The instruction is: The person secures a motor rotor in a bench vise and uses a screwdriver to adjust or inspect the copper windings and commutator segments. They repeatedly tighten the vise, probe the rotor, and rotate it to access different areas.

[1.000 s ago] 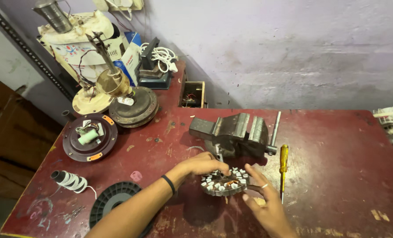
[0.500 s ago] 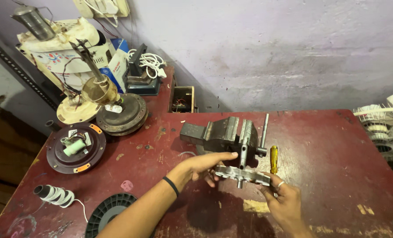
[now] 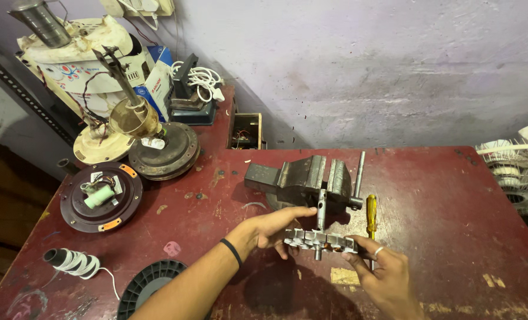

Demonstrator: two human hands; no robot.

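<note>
Gripping stator [image 3: 320,240] edge-on: left hand [image 3: 273,228], right hand [image 3: 382,272], near vise [image 3: 302,178].

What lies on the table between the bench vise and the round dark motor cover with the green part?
Bare red tabletop only, scuffed with paint chips, between the vise and the motor cover; the head view shows it.

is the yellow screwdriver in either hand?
No. The yellow screwdriver lies on the red table beside the vise; both hands grip the stator.
</note>
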